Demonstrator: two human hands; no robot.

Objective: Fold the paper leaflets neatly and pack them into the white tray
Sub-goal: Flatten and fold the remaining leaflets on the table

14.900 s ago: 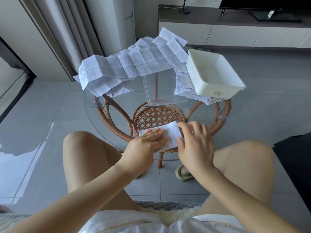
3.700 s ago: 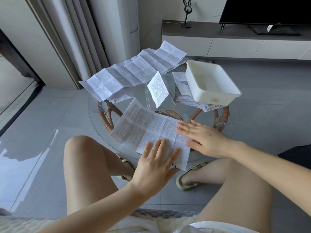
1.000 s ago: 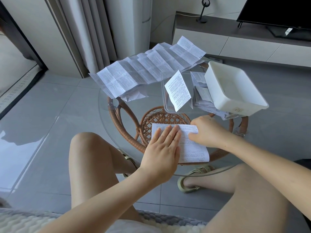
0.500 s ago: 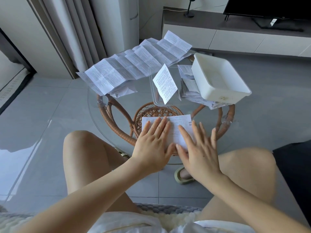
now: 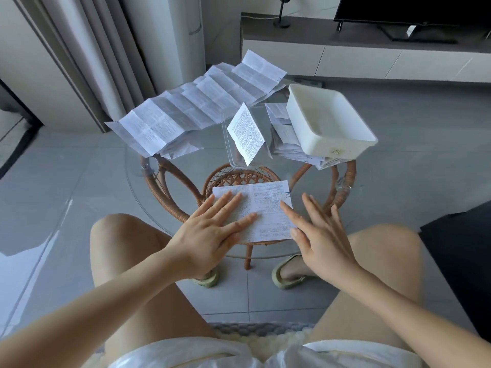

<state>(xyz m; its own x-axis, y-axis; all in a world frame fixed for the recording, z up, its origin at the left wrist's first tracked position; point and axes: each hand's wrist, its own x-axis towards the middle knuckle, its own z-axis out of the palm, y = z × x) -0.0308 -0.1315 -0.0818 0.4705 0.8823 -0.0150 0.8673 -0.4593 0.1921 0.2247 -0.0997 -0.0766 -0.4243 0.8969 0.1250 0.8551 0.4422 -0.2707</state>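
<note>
Pressing the half-folded leaflet, centre frame
Left grip [image 5: 212, 229] open, flat on leaflet [image 5: 268, 205] on glass tabletop [image 5: 202, 155]; right grip [image 5: 324, 229] open at its right edge. We'd expect slipping on glass and a crooked crease. White tray [image 5: 326, 120] sits upper right.

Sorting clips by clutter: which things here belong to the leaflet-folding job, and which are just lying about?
Job: left hand, flat on the folded leaflet; right hand, at its edge; long leaflet; leaflet pile under white tray; standing leaflet in clear box.
Lying about: TV; slippers; curtain.
</note>
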